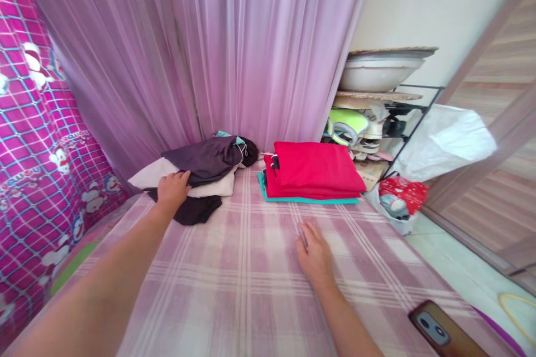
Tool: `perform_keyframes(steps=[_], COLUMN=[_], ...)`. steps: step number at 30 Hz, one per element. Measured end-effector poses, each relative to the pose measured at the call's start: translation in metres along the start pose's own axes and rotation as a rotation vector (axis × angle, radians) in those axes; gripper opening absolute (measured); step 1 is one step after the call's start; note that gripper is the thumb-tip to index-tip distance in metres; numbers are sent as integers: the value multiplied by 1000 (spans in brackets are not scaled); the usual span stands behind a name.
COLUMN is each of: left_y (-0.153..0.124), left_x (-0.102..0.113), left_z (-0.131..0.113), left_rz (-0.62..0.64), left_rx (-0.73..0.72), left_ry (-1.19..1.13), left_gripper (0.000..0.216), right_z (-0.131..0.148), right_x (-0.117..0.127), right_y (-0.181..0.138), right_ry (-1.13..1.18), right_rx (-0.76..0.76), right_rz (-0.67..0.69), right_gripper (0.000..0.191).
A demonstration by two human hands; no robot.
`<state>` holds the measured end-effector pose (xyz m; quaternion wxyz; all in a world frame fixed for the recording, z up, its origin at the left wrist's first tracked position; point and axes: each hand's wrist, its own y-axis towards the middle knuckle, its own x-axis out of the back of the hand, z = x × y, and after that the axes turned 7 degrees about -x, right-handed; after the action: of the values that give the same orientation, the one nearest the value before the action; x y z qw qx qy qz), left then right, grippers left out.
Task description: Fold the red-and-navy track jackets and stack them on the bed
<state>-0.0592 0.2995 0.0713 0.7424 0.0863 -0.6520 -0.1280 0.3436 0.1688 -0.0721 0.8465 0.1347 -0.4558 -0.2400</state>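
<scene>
On the left of the plaid-covered surface lies a loose pile of clothes: a dark purple garment [205, 160] on top, a cream one [220, 184] under it and a black one [199, 210] at the bottom front. My left hand [172, 191] is at the pile's near left side, its fingers bent onto the edge of the dark purple garment. My right hand [315, 254] rests on the plaid sheet [259, 279] with fingers apart and holds nothing. Beyond it sits a neat stack of folded red clothes [318, 170] with a teal piece [310, 199] at its base.
A phone [446, 329] lies at the near right edge. Purple curtains [259, 50] hang behind the clothes, and a pink patterned cloth [54, 139] hangs at left. To the right stand a rack with shoes and basins [381, 75], and a bag [402, 201] on the floor.
</scene>
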Motion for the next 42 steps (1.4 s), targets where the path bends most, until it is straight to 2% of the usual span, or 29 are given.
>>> perform_keyframes(steps=[2,4,7,10,15,19,21,25,28,31,36,39,42], left_y=[7,11,9,-4,-55,-117,-152,-212,-235,-244,-249,-252,-253], left_x=[1,7,21,39,63,70,70,65,59,56,55,57,59], left_z=[5,6,4,2,4,6,0,-32,-68,-106,-163,-184,-189], left_rz=[60,60,-30,-133,-209,-231,-234,-250,-236,-218,-141,-102,-85], left_rx=[15,87,170,127,-17,-108,-201,-425,-555,-582,-645,-695,-662], left_ry=[53,49,-32,-97,-128,-157,-190,-228,-261,-326,-462,-517,-556], left_gripper=[41,40,43,45,44,42,42,41,40,39,34,33,32], right_z=[-1,-2,-1,-1,1,4,5,9,14,22,40,52,61], right_x=[-2,-3,-3,-4,-5,-1,2,9,15,24,52,68,72], right_y=[0,0,1,3,8,10,9,1,-13,-31,-54,-59,-62], right_ry=[1,-4,-3,-3,-2,18,26,46,111,217,395,504,546], right_rx=[12,13,7,-2,-34,-70,-84,-94,-83,-70,-60,-50,7], right_rz=[-20,-33,-41,-26,14,35,39,60,73,119,380,526,636], right_gripper=[42,41,40,40,41,42,42,42,43,42,51,57,47])
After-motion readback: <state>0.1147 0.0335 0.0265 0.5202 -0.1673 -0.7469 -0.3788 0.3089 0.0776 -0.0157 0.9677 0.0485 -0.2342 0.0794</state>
